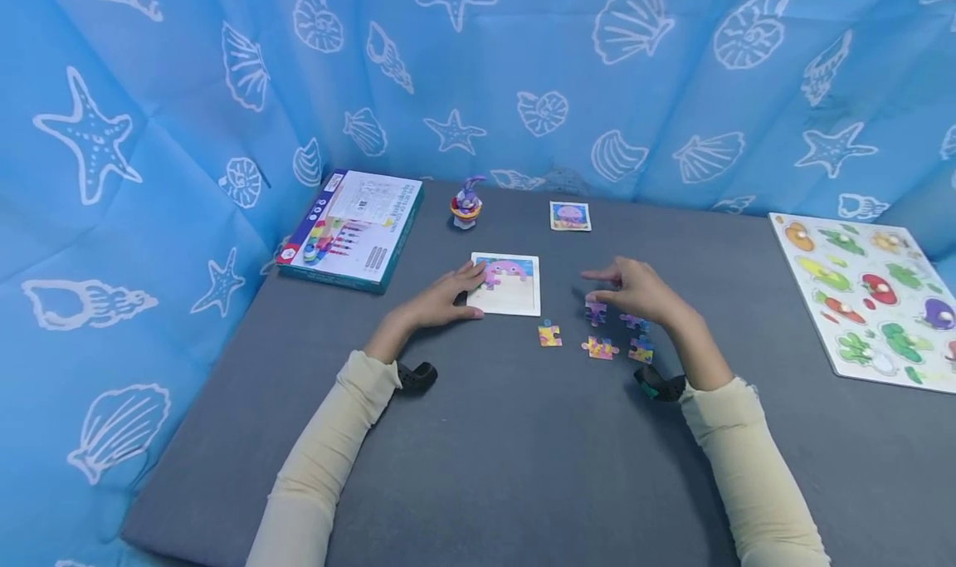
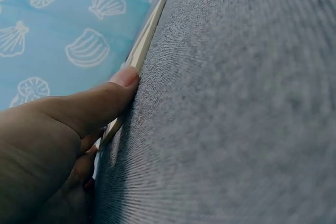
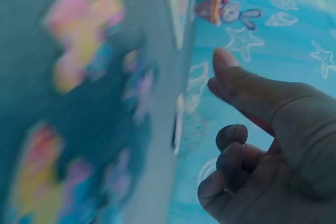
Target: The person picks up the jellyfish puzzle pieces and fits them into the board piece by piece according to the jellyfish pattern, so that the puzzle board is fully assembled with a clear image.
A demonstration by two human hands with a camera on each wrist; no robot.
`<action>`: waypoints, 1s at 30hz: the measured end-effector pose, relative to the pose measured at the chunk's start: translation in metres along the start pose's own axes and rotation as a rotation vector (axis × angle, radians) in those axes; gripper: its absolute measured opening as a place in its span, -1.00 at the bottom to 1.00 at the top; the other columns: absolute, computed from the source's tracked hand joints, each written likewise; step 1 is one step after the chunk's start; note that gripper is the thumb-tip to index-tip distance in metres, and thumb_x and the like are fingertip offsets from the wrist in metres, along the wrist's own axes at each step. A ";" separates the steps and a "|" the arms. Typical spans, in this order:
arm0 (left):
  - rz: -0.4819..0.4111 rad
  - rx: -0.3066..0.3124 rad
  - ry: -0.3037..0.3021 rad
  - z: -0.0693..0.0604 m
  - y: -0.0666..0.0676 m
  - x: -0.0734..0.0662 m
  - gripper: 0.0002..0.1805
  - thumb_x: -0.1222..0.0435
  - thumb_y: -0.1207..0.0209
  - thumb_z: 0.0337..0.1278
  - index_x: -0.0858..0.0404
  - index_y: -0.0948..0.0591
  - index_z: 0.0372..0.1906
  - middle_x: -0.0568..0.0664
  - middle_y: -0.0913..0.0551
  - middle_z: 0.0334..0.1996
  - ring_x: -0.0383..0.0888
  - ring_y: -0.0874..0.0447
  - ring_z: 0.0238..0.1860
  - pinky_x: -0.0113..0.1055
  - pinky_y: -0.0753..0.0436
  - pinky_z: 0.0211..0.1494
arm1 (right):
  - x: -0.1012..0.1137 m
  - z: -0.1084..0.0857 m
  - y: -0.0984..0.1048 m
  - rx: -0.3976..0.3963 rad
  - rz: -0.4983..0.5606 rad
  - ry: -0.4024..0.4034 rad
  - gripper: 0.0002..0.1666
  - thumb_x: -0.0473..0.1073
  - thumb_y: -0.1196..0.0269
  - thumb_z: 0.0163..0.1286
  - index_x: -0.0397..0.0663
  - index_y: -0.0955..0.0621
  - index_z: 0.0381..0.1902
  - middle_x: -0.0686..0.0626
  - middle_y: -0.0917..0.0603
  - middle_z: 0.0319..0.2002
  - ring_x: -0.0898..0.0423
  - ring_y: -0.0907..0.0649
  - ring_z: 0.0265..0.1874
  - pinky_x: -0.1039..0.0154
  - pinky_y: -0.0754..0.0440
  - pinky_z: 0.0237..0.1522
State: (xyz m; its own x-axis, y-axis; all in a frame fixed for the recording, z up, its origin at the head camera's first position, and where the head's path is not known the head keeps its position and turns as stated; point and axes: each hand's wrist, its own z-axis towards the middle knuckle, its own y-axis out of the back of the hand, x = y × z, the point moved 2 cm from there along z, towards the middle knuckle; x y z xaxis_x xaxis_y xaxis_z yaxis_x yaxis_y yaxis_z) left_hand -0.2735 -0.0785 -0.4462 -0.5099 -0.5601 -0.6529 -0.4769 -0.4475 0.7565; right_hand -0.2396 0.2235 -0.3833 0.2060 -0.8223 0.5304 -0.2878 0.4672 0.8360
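Head view: on a grey table (image 1: pixel 485 459), my left hand (image 1: pixel 446 295) holds the left edge of a puzzle tray (image 1: pixel 511 295), fingers over its upper corner, covering part of it. My right hand (image 1: pixel 635 289) holds nothing, thumb and forefinger apart, above loose puzzle pieces (image 1: pixel 601 349) right of the tray. Behind stand a boxed set (image 1: pixel 358 227), a purple-eared toy (image 1: pixel 466 205) and a small picture card (image 1: pixel 570 216); a vegetable board (image 1: pixel 881 301) lies far right, before a blue shell curtain (image 1: pixel 485 69).

Left wrist view: my thumb presses the tray's rim; my hand hides much of the rest.

Right wrist view: my thumb is well clear of my curled fingers, beside blurred pieces; toy and card lie beyond.
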 end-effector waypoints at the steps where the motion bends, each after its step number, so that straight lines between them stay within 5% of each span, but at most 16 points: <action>1: -0.001 0.003 0.002 0.000 0.001 0.000 -0.20 0.12 -0.16 0.16 0.28 -0.07 0.40 0.03 0.08 0.47 -0.05 0.29 0.48 -0.01 0.17 0.48 | -0.004 -0.003 -0.001 0.004 -0.013 -0.006 -0.52 -0.15 -0.26 0.23 -0.12 -0.53 0.12 -0.06 -0.21 -0.50 0.07 -0.25 -0.54 0.25 -0.26 -0.53; 8: 0.004 0.003 0.011 -0.003 0.004 0.001 -0.21 0.11 -0.16 0.15 0.27 -0.09 0.39 0.02 0.06 0.46 -0.05 0.26 0.48 -0.02 0.15 0.48 | -0.025 -0.013 -0.014 0.028 -0.043 -0.036 -0.44 -0.09 -0.33 0.14 -0.11 -0.53 0.12 -0.11 -0.39 -0.42 0.07 -0.26 -0.46 0.26 -0.19 -0.46; 22: -0.001 0.013 0.031 0.000 0.001 0.001 -0.21 0.09 -0.16 0.15 0.23 -0.08 0.40 -0.02 0.07 0.46 -0.08 0.26 0.48 -0.04 0.16 0.48 | -0.036 -0.013 -0.019 -0.105 -0.015 -0.028 -0.59 -0.10 -0.36 0.12 -0.16 -0.65 -0.08 -0.02 -0.31 -0.58 0.12 -0.20 -0.59 0.30 -0.17 -0.55; 30: 0.003 0.014 0.043 -0.002 0.002 -0.001 -0.21 0.09 -0.15 0.16 0.21 -0.08 0.40 -0.04 0.06 0.46 -0.11 0.26 0.48 -0.06 0.17 0.49 | -0.037 -0.007 -0.018 -0.112 -0.050 -0.023 -0.62 -0.07 -0.33 0.15 -0.13 -0.67 -0.10 -0.01 -0.29 -0.59 0.12 -0.22 -0.60 0.30 -0.16 -0.57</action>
State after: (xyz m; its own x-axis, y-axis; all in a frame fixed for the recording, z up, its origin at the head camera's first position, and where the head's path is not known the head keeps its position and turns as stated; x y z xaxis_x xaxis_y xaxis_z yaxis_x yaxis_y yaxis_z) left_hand -0.2729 -0.0800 -0.4444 -0.4799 -0.5910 -0.6484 -0.4861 -0.4361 0.7573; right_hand -0.2352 0.2474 -0.4172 0.1952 -0.8524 0.4851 -0.1707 0.4575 0.8727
